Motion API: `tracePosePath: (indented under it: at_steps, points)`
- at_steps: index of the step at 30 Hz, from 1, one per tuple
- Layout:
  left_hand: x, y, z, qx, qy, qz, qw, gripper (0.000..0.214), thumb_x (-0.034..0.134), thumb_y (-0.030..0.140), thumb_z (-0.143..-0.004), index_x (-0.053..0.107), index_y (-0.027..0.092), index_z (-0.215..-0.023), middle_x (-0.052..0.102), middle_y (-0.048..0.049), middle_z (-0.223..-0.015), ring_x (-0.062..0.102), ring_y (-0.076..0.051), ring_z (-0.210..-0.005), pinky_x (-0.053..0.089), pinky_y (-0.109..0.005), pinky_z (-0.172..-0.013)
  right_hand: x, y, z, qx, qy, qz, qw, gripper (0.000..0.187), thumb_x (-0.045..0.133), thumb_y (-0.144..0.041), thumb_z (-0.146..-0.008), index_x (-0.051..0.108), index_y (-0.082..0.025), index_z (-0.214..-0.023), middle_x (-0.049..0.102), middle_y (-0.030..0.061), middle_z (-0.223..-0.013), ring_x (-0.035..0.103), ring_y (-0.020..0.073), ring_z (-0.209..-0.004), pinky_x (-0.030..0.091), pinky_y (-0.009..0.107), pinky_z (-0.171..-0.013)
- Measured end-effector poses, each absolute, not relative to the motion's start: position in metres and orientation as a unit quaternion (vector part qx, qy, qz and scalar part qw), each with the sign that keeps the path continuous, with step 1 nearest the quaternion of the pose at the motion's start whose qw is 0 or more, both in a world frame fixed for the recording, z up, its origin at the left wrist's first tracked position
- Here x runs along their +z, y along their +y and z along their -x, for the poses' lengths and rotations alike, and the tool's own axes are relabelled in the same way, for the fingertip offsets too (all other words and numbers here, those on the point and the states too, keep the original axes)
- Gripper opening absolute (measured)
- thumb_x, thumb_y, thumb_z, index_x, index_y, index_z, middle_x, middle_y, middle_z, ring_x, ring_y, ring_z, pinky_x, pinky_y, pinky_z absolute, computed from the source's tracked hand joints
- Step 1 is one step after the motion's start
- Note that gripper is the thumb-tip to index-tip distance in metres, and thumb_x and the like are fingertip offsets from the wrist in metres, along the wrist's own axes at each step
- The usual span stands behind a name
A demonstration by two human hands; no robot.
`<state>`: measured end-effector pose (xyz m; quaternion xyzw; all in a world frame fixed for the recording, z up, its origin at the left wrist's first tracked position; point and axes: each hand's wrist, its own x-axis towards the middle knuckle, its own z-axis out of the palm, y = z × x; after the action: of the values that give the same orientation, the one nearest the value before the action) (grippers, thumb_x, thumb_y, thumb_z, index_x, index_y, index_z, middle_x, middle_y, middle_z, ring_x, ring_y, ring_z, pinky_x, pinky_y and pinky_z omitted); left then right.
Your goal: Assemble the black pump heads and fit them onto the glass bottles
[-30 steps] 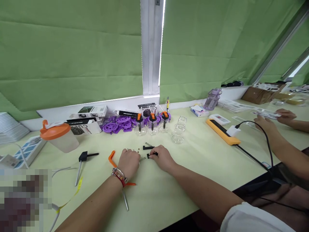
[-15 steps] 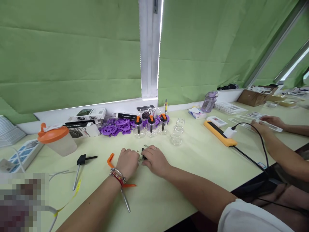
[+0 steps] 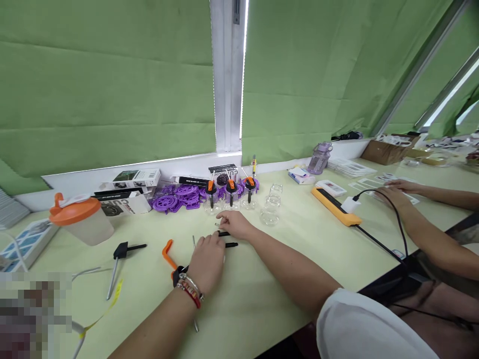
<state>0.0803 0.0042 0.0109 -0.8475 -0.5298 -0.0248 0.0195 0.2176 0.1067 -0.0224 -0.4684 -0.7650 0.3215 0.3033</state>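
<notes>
My left hand, with bracelets on its wrist, rests knuckles-up on the pale green table. Its fingers curl down beside a short black pin, and what they hold is hidden. My right hand reaches further forward. Its fingers stretch out to the left over a small metal spring and a second black pin. An orange lever lies just left of my left wrist. A thin metal rod lies between them.
At the back stand three glass bottles with orange caps, empty glass jars, purple wheels and boxes. An orange-lidded cup and a black T-handle tool are at the left. A yellow power strip and a co-worker's hands are at the right.
My right hand has let go of the black pin and moved forward to the spring. My left hand has drawn back towards me. The view has tilted slightly.
</notes>
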Motion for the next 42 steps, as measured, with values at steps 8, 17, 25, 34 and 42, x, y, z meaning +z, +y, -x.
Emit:
tracePosePath:
  at_steps: [8, 17, 25, 34, 42]
  points:
    - [-0.006, -0.004, -0.094, 0.032, -0.518, 0.853, -0.049, 0.044, 0.037, 0.015, -0.087, 0.052, 0.004, -0.127, 0.034, -0.0222, -0.147, 0.029, -0.033, -0.137, 0.024, -0.049, -0.111, -0.056, 0.12, -0.218, 0.4, -0.713, 0.427, 0.386, 0.03, 0.057, -0.016, -0.078, 0.066, -0.017, -0.107, 0.063, 0.0003, -0.079, 0.057, 0.0116, -0.072, 0.047, 0.025, -0.073]
    - [-0.01, 0.005, -0.092, 0.018, -0.517, 0.855, -0.035, 0.045, 0.037, 0.02, -0.088, 0.053, 0.002, -0.127, 0.037, -0.024, -0.145, 0.032, -0.033, -0.136, 0.023, -0.049, -0.112, -0.063, 0.117, -0.218, 0.466, -0.68, 0.362, 0.436, 0.02, 0.056, -0.013, -0.076, 0.06, -0.017, -0.095, 0.061, 0.0003, -0.081, 0.058, 0.0119, -0.077, 0.047, 0.029, -0.079]
    - [-0.011, 0.006, -0.092, 0.015, -0.523, 0.852, -0.026, 0.046, 0.039, 0.019, -0.087, 0.053, 0.002, -0.127, 0.037, -0.0231, -0.145, 0.032, -0.032, -0.136, 0.023, -0.047, -0.112, -0.061, 0.117, -0.219, 0.496, -0.648, 0.36, 0.453, 0.022, 0.059, -0.017, -0.074, 0.059, -0.018, -0.096, 0.06, -0.0004, -0.08, 0.059, 0.0121, -0.076, 0.047, 0.029, -0.079]
    - [-0.009, 0.006, -0.091, 0.014, -0.53, 0.847, -0.042, 0.047, 0.04, 0.02, -0.087, 0.052, 0.001, -0.128, 0.034, -0.0236, -0.147, 0.03, -0.033, -0.137, 0.024, -0.048, -0.112, -0.044, 0.129, -0.221, 0.26, -0.769, 0.515, 0.274, 0.023, 0.058, -0.02, -0.079, 0.068, -0.018, -0.1, 0.063, 0.0012, -0.074, 0.055, 0.0126, -0.066, 0.042, 0.024, -0.065]
    - [-0.012, 0.009, -0.092, 0.019, -0.531, 0.846, -0.042, 0.046, 0.039, 0.021, -0.087, 0.051, 0.003, -0.128, 0.033, -0.0224, -0.147, 0.028, -0.033, -0.138, 0.024, -0.047, -0.112, -0.036, 0.135, -0.217, 0.232, -0.809, 0.493, 0.22, 0.016, 0.064, -0.022, -0.076, 0.074, -0.019, -0.088, 0.067, 0.0043, -0.083, 0.059, 0.0151, -0.075, 0.043, 0.024, -0.069]
